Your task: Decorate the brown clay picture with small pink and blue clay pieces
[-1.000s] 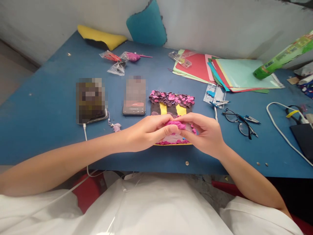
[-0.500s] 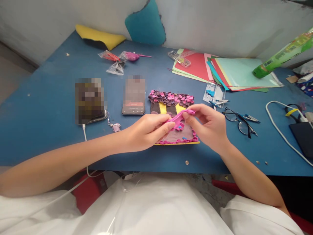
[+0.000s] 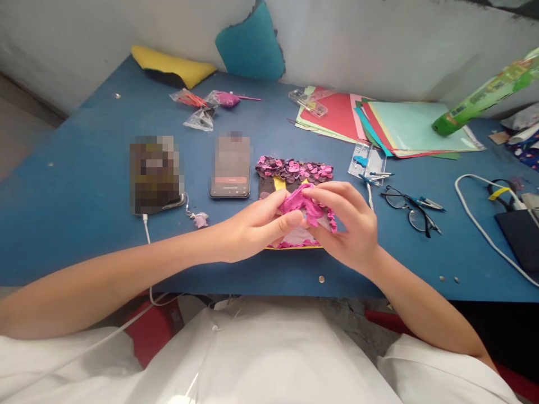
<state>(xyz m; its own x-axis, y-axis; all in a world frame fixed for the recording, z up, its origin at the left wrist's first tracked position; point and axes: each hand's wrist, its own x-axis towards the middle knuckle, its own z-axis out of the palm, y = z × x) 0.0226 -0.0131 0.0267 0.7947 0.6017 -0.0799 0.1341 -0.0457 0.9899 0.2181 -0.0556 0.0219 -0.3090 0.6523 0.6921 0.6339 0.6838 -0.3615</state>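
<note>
A folded lump of pink modelling clay [image 3: 301, 203] is between my two hands, above a clay picture. My left hand [image 3: 266, 224] pinches its left side, thumb along the near edge. My right hand [image 3: 349, 219] grips it from the right, fingers over the top and thumb underneath. Beneath them lies the clay picture [image 3: 295, 169], with dark and pink petals along its top, brown and yellow blocks, a paler lower area and a pink wavy border. My hands and the clay cover much of its middle.
Left of the picture lie a phone [image 3: 231, 188] and a cabled, blurred-out device [image 3: 155, 174] with a charm [image 3: 199, 218]. On the right are glasses [image 3: 415, 213], a small clear box [image 3: 366, 160], coloured paper [image 3: 404, 126] and a power bank [image 3: 517, 235]. Plastic packets [image 3: 200, 115] lie behind.
The pink clay was stretched in a strip between my hands; now it is folded into a lump. My right hand has moved left, closer to my left hand.
</note>
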